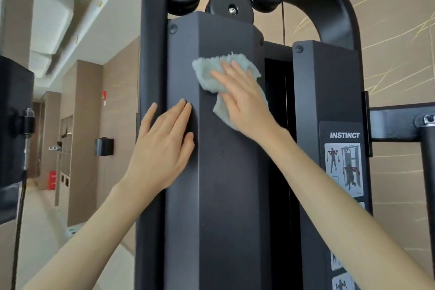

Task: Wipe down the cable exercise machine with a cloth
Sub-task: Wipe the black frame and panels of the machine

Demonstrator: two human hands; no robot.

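Note:
The black cable exercise machine fills the middle of the head view, with a tall matte shroud in front and three black pulleys above it. A pale grey-green fluffy cloth lies flat on the shroud's upper front face. My right hand presses on the cloth with fingers spread, palm over its lower right part. My left hand rests flat on the shroud's left face, lower down, fingers together and holding nothing.
A second black shroud with an INSTINCT label and exercise pictures stands to the right. A curved black frame tube arches overhead. Another black machine with a cable is at the left edge. A corridor runs behind on the left.

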